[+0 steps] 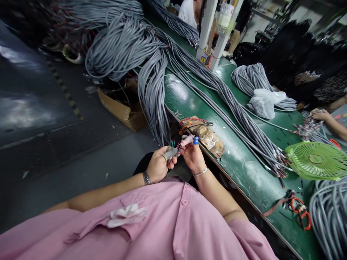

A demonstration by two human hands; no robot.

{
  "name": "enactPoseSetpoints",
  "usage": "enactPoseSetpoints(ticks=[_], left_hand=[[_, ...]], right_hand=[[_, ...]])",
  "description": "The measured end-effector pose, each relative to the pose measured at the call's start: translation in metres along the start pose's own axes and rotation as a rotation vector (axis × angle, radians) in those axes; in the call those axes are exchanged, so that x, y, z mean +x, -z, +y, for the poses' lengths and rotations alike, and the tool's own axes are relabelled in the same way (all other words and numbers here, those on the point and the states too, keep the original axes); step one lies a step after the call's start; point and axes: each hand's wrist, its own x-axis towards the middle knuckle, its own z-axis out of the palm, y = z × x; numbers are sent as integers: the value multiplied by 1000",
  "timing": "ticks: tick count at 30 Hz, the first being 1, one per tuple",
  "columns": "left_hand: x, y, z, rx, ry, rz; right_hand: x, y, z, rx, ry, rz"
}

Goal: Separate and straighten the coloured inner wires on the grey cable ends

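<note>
My left hand (158,167), with a grey cover on the thumb, is closed around the end of a grey cable. Thin coloured wires (178,146), red, green and blue among them, fan out of that end. My right hand (194,157) is beside it, its fingers pinched at the wire tips; pale covers and a blue band are on its fingers. Behind my hands, a thick bundle of grey cables (153,90) hangs over the table edge. The fingers partly hide the cable end.
A taped wooden block (207,137) with red and black leads lies at the green table's (244,169) edge. Further right are a green fan (316,159), orange-handled scissors (300,213) and more cable coils. A cardboard box (121,108) stands on the floor. A co-worker's arm (332,122) reaches in at right.
</note>
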Motion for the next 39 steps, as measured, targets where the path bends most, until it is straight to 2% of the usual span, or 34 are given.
enactPoseSetpoints(ticks=[3,7,19,24,29,35,39], left_hand=[[-2,3,1,38,-36,-12],[-2,3,3,58,-75,-1],[6,-3,0,18,-53,39],[4,-3,1,39,-44,29],[1,-2,1,52,-53,30],[-3,9,-2,176,-78,6],[-7,16,-3,283,-77,-41]], right_hand=[[-2,1,-2,2,-27,-13],[-5,1,-4,-35,9,-6],[-2,3,1,-86,10,44],[-3,4,2,-8,9,-3],[-8,5,-1,11,-49,-29],[-13,12,-11,-267,-249,-102],[-18,13,-19,-462,-257,-179]])
